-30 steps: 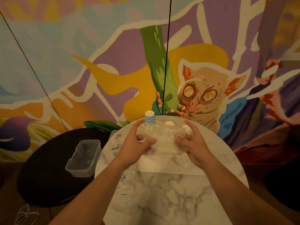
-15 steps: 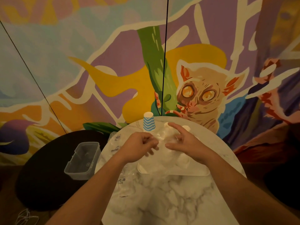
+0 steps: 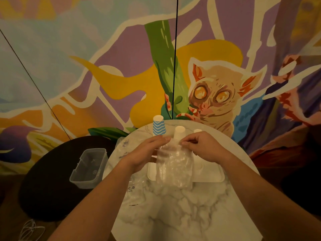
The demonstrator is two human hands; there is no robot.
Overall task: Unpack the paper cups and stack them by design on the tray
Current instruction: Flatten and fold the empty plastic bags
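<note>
A clear plastic bag (image 3: 174, 168) hangs over the white tray (image 3: 211, 173) on the marble table. My left hand (image 3: 147, 151) and my right hand (image 3: 202, 146) pinch the bag's top edge, close together. Behind them stand upside-down paper cups: a blue-and-white zigzag cup (image 3: 159, 125), a plain white cup (image 3: 179, 133), and a second white cup (image 3: 197, 130) half hidden by my right hand. What is inside the bag I cannot make out.
More clear wrapping (image 3: 129, 186) lies on the round marble table (image 3: 182, 211) left of the tray. A clear plastic box (image 3: 88, 167) sits on a dark round table (image 3: 46, 186) to the left. A painted wall rises just behind the table.
My hands rose from gripping the bag's sides to pinching its top edge together, so the bag now hangs lengthwise over the tray.
</note>
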